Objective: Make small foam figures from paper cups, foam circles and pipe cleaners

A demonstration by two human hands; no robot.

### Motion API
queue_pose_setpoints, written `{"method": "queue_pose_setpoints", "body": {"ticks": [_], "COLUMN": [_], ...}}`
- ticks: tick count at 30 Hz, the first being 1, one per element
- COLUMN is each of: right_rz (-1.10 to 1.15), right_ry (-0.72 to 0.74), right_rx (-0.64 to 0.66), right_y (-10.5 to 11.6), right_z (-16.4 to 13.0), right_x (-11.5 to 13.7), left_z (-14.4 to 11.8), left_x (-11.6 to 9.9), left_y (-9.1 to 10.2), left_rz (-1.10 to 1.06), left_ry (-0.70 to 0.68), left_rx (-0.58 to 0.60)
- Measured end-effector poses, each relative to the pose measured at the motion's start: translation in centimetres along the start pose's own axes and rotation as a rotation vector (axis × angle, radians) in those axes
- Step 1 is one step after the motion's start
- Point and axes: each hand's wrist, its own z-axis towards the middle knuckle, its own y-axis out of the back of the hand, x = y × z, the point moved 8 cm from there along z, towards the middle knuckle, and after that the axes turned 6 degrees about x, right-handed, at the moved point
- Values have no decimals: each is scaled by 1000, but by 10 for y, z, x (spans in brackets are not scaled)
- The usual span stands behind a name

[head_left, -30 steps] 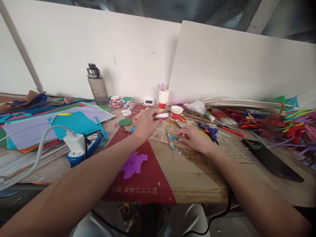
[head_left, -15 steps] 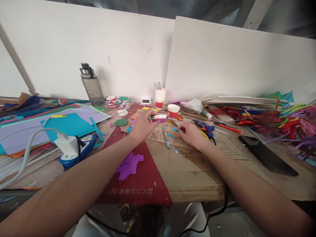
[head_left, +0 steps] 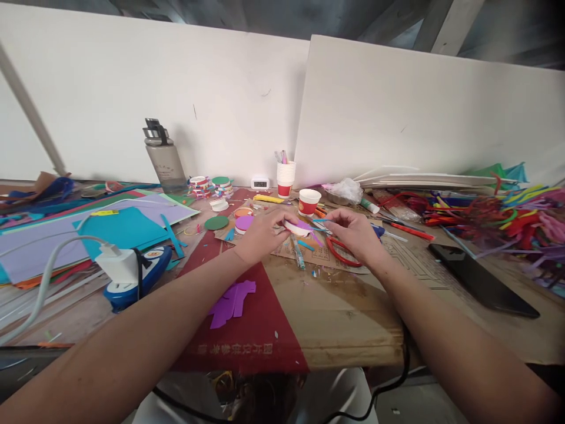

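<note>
My left hand [head_left: 267, 235] is closed on a small round paper drum piece [head_left: 296, 228], with a white rim and a purple face, tilted above the cardboard. A purple strip [head_left: 316, 238] sticks out at its right side. My right hand [head_left: 353, 231] pinches a thin blue paper strip [head_left: 318, 221], whose far end reaches the drum piece. Below that hand, red looped handles [head_left: 343, 254], apparently of scissors, lie on the cardboard. Another blue strip [head_left: 306, 245] and a clear pen [head_left: 299, 257] lie between the hands. A second purple-topped disc [head_left: 243, 224] stands behind my left hand.
Purple paper scraps [head_left: 233, 303] lie near the front edge. A red-and-white paper cup [head_left: 309, 202] stands behind the hands, a cup stack [head_left: 286, 178] farther back. On the right are a black phone [head_left: 481, 280] and a partly hidden blue glue gun [head_left: 378, 231]; left, a power strip [head_left: 139, 277].
My right hand has lifted from the cardboard with a blue strip and brought it to the drum piece. My left hand has shifted slightly right and lower, tilting the piece. Red handles now show.
</note>
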Motion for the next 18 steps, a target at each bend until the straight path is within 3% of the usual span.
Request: {"method": "queue_pose_setpoints", "body": {"ticks": [5,11,14,18], "right_rz": [-90,-248,-291,-316], "right_ry": [87,374,480,515], "right_rx": [-52,-99,-76,-13], "right_y": [4,1,-5,-14], "right_z": [-10,-23,-29,-34], "right_x": [16,44,58,65], "left_z": [-2,-6,-7,-7], "left_x": [-11,-26,-27,-23], "left_y": [-2,-5,-6,-6], "left_rz": [58,180,213,215], "left_ry": [-166,-344,-354,-323], "left_rx": [1,7,0,-16]}}
